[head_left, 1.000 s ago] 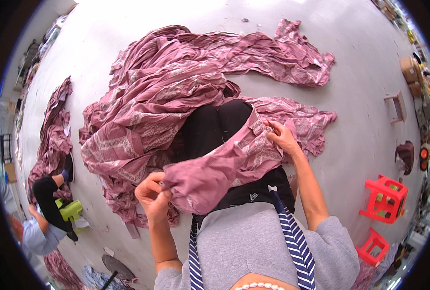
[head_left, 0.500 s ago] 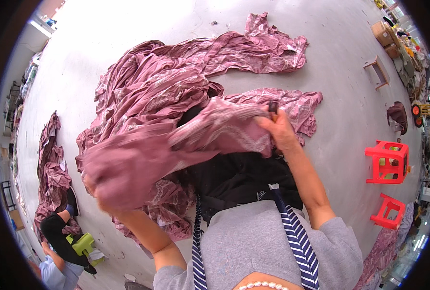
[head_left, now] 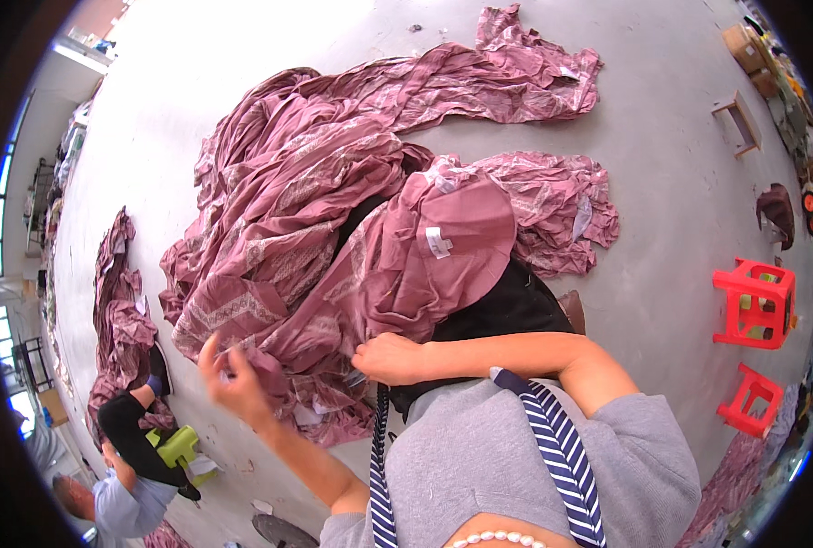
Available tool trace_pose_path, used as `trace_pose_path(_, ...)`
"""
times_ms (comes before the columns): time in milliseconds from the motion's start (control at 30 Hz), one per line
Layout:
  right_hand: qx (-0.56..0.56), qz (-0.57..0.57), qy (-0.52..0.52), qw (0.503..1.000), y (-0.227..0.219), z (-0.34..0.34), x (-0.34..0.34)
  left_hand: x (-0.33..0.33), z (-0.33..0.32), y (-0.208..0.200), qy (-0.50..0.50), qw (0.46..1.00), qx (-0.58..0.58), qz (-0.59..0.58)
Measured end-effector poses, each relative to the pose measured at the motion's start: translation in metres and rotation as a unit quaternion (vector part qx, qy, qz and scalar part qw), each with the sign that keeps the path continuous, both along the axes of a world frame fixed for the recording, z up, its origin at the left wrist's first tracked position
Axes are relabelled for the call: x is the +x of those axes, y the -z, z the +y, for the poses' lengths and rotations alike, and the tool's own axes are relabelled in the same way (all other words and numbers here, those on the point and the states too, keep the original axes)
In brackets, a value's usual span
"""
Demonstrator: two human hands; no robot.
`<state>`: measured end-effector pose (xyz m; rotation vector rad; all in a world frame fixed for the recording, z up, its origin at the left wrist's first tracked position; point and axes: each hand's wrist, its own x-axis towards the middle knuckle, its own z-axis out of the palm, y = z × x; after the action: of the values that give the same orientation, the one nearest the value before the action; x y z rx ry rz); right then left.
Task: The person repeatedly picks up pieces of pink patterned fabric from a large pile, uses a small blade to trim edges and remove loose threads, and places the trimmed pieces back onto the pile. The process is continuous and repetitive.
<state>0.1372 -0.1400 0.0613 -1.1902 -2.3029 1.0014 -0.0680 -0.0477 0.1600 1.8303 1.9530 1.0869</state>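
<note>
A large heap of dusty-pink patterned cloth [head_left: 288, 173] lies in front of me and comes up over my lap. Its near part, a smooth pink panel with a white label [head_left: 438, 242], spreads across my black-clad knees. My left hand [head_left: 240, 388] is raised at the near left edge of the heap, fingers apart and slightly blurred, close to a loose fold. My right hand [head_left: 390, 359] is closed in front of my waist, against the cloth's near edge. A small bluish-grey bit shows by its fingers, but what they grip is hidden.
At the left, a co-worker [head_left: 137, 489] sits by a lime-green stool [head_left: 180, 446] and another strip of pink cloth [head_left: 114, 320]. Two red plastic stools [head_left: 755, 303] stand at the right, with a small wooden stool [head_left: 740, 123] farther off. Cardboard boxes [head_left: 744, 50] are beyond.
The pink piece stretched between my hands has come down over my lap, showing its label. My right hand has swung left and down to my waist; my left has let go of the cloth.
</note>
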Motion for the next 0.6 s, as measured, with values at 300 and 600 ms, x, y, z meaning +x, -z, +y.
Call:
trace_pose_path(300,0.183,0.071,0.131,0.972,-0.041,-0.027,0.106,0.173,0.003,0.017,0.321,0.938,-0.039,-0.124)
trace_pose_path(600,0.047,0.157,0.531,0.832,-0.004,-0.012,0.231,0.225,-0.032,0.069,0.32,0.937,-0.127,-0.059)
